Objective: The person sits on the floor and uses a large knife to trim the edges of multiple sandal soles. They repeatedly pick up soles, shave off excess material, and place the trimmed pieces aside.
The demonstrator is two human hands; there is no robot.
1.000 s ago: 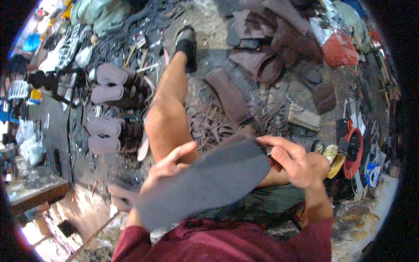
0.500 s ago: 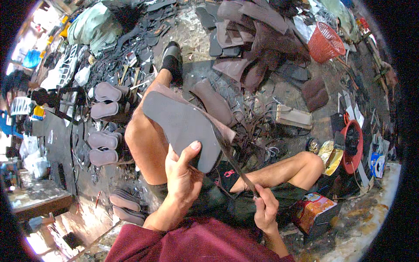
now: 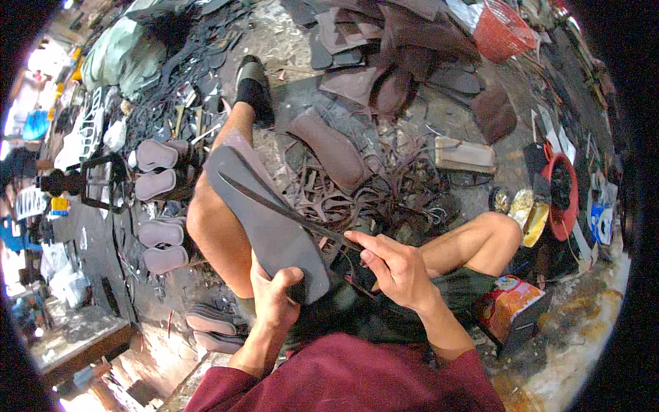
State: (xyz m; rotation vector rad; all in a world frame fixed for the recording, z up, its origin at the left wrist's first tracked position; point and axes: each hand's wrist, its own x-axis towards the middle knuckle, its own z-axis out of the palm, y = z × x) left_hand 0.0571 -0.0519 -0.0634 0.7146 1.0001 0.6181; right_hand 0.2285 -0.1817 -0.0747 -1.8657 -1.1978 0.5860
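Observation:
My left hand (image 3: 276,296) grips the near end of a grey sole-shaped sheet (image 3: 278,237), thumb on its upper face and fingers hidden beneath. The sheet slants over my bent left leg, and a paler brownish edge shows along its far right side. In my right hand (image 3: 398,264) is the near end of a long thin dark strip (image 3: 309,225); whether it is a blade or an offcut I cannot tell. The index finger stretches along it while the other fingers curl in. The strip runs across the sheet's right part to a narrow tip near its far end.
Several grey soles (image 3: 159,184) stand stacked at the left. Ahead lie a tangle of dark strips (image 3: 343,199), a brown piece (image 3: 329,147) and heaped brown sheets (image 3: 429,34). A pale block (image 3: 465,155), a red basket (image 3: 504,31) and a red basin (image 3: 564,196) are at the right.
My right hand has moved up and left, bringing the dark strip over the sheet's face. The sheet has shifted left and down in my left hand and turned steeper. The whole view has shifted slightly.

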